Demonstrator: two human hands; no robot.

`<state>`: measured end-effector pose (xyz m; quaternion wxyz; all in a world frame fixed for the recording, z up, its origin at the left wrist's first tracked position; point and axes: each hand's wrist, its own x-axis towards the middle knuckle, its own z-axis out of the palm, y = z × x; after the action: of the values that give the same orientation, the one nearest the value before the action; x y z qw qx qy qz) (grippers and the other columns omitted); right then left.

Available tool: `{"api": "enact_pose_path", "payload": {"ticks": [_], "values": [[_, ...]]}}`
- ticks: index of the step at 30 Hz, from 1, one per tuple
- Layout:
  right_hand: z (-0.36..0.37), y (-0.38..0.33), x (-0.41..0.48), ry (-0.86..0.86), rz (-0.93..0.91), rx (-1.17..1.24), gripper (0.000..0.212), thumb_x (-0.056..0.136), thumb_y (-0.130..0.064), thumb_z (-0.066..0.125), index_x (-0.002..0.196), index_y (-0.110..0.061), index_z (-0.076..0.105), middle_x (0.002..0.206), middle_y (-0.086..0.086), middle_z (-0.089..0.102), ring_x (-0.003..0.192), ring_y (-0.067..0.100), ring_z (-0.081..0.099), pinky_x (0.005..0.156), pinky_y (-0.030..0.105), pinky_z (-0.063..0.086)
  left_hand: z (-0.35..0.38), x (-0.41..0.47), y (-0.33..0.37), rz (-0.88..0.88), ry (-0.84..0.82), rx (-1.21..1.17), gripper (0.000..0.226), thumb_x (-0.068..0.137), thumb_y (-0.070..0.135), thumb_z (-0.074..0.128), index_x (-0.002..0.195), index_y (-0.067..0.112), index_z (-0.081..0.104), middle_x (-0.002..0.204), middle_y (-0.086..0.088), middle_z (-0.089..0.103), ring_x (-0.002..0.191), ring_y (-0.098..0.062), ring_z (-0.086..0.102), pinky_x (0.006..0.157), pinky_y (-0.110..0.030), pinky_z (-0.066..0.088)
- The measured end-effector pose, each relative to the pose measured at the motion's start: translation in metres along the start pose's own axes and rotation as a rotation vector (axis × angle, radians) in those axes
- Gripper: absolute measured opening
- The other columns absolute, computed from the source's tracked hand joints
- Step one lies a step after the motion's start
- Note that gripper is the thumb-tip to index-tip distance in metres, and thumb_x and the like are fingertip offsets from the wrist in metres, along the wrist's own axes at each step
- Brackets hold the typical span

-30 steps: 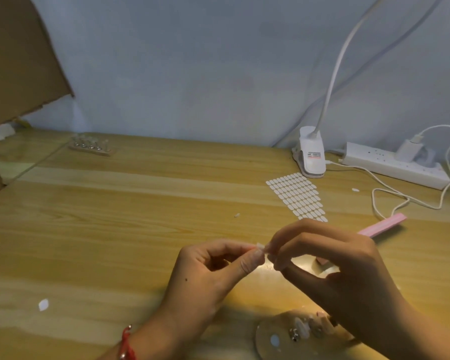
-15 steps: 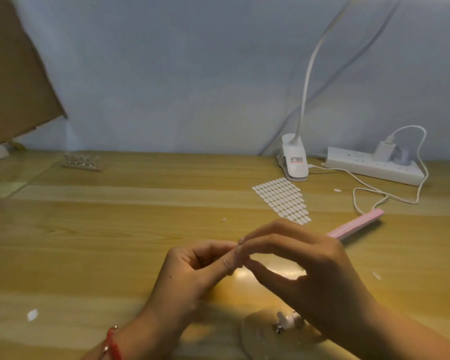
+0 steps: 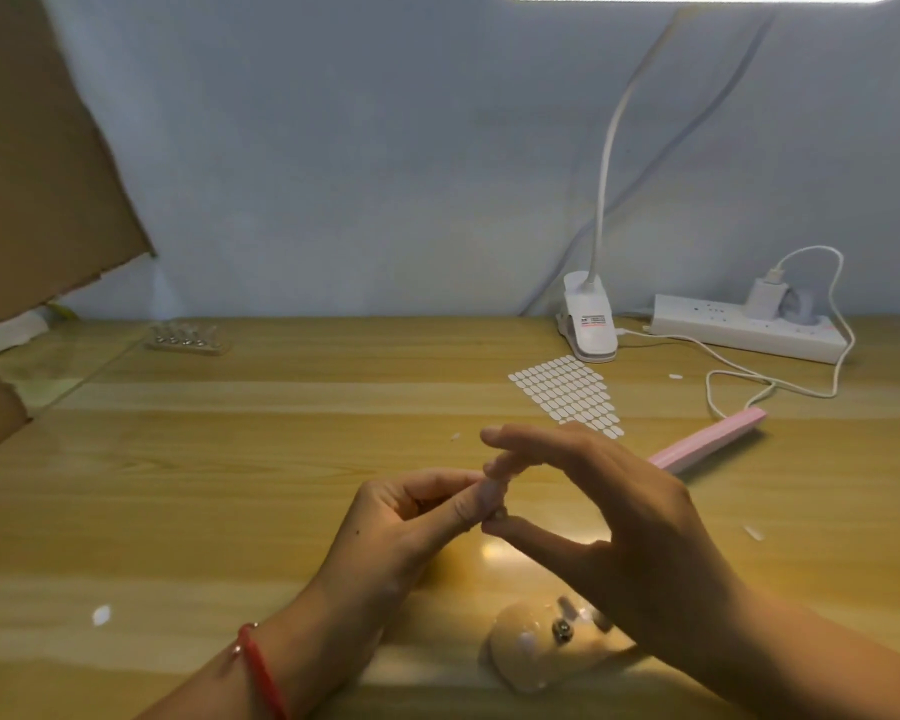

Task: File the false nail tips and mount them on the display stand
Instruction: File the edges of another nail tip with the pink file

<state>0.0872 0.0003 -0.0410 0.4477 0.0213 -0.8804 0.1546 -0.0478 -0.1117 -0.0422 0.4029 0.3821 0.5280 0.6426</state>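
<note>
I note both hands meeting over the near centre of the wooden table (image 3: 230, 459), which is grained and glossy. The left hand (image 3: 417, 522) pinches a small pale nail tip (image 3: 493, 498) between thumb and forefinger. The right hand (image 3: 630, 517) arches over it, with thumb and fingertips closing on the same spot. I cannot tell whether they grip the tip. The round, tan display stand (image 3: 526, 652) lies near, below the right wrist, and carries a metal stud. A flat pink nail file (image 3: 707, 441) lies to the right. Farther off is a sheet of white oval tabs (image 3: 567, 394), and beyond it a white clip lamp (image 3: 591, 330) and a power strip (image 3: 739, 332).
</note>
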Motion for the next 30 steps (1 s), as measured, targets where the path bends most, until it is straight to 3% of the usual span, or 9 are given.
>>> {"api": "enact_pose_path", "payload": {"ticks": [3, 5, 8, 11, 16, 20, 24, 30], "values": [[-0.001, 0.0027, -0.0006, 0.012, 0.017, 0.026, 0.057, 0.078, -0.018, 0.078, 0.128, -0.021, 0.049, 0.102, -0.004, 0.067, 0.097, 0.008, 0.065, 0.081, 0.029, 0.053, -0.0004, -0.0005, 0.0004, -0.018, -0.05, 0.04, 0.026, 0.064, 0.039, 0.081, 0.086, 0.025, 0.079, 0.096, 0.005, 0.075, 0.096, 0.002, 0.065, 0.07, -0.004, 0.045], [-0.0015, 0.0026, -0.0009, 0.012, 0.035, 0.056, 0.056, 0.079, -0.02, 0.077, 0.127, -0.021, 0.049, 0.102, -0.003, 0.067, 0.098, 0.008, 0.065, 0.081, 0.03, 0.054, -0.0003, -0.0013, 0.0007, -0.023, -0.07, 0.048, 0.027, 0.066, 0.044, 0.078, 0.089, 0.028, 0.078, 0.102, 0.01, 0.074, 0.103, 0.005, 0.062, 0.076, -0.01, 0.047], [-0.0018, 0.0015, -0.0012, -0.001, 0.05, 0.108, 0.044, 0.081, -0.022, 0.073, 0.12, -0.02, 0.052, 0.103, -0.002, 0.068, 0.099, 0.01, 0.066, 0.079, 0.033, 0.055, 0.0001, -0.0017, 0.0006, -0.019, -0.058, 0.049, 0.021, 0.067, 0.043, 0.078, 0.083, 0.029, 0.079, 0.097, 0.008, 0.075, 0.099, 0.002, 0.064, 0.079, -0.019, 0.043], [-0.0028, 0.0017, -0.0012, -0.013, 0.077, 0.13, 0.038, 0.08, -0.021, 0.075, 0.111, -0.018, 0.054, 0.101, 0.0, 0.069, 0.097, 0.01, 0.067, 0.078, 0.032, 0.056, 0.001, -0.0015, -0.0001, -0.021, -0.048, 0.008, 0.022, 0.065, 0.038, 0.075, 0.081, 0.024, 0.079, 0.091, 0.001, 0.076, 0.092, -0.003, 0.068, 0.071, -0.009, 0.048], [-0.0017, 0.0034, -0.0012, -0.028, 0.142, 0.233, 0.047, 0.076, -0.018, 0.078, 0.116, -0.019, 0.051, 0.106, -0.002, 0.066, 0.102, 0.006, 0.065, 0.086, 0.022, 0.054, 0.0, -0.001, -0.0008, -0.018, -0.058, 0.014, 0.023, 0.063, 0.038, 0.071, 0.077, 0.023, 0.079, 0.084, 0.0, 0.075, 0.084, -0.003, 0.068, 0.068, -0.007, 0.046], [-0.0023, 0.0044, -0.0006, -0.047, 0.197, 0.327, 0.062, 0.074, -0.017, 0.079, 0.127, -0.021, 0.046, 0.117, -0.003, 0.065, 0.107, 0.009, 0.065, 0.091, 0.025, 0.053, -0.001, -0.0005, -0.0009, -0.024, -0.057, 0.037, 0.025, 0.062, 0.042, 0.07, 0.081, 0.027, 0.079, 0.084, 0.003, 0.075, 0.078, -0.002, 0.066, 0.065, -0.009, 0.046], [-0.0034, 0.0049, 0.0012, -0.056, 0.199, 0.224, 0.068, 0.073, -0.031, 0.078, 0.129, -0.021, 0.042, 0.108, -0.012, 0.07, 0.109, 0.003, 0.063, 0.093, 0.03, 0.052, -0.0006, -0.0005, -0.0011, 0.006, -0.073, 0.049, 0.021, 0.065, 0.039, 0.069, 0.079, 0.028, 0.079, 0.08, 0.006, 0.075, 0.072, 0.003, 0.063, 0.063, -0.008, 0.045], [-0.0054, 0.0029, 0.0014, -0.051, 0.191, 0.193, 0.059, 0.073, -0.033, 0.078, 0.121, -0.024, 0.046, 0.103, -0.015, 0.069, 0.103, -0.002, 0.064, 0.085, 0.012, 0.047, -0.0011, -0.0008, -0.002, 0.001, -0.083, 0.061, 0.022, 0.064, 0.042, 0.069, 0.078, 0.029, 0.079, 0.082, 0.007, 0.075, 0.078, 0.002, 0.065, 0.067, -0.009, 0.047]]}}
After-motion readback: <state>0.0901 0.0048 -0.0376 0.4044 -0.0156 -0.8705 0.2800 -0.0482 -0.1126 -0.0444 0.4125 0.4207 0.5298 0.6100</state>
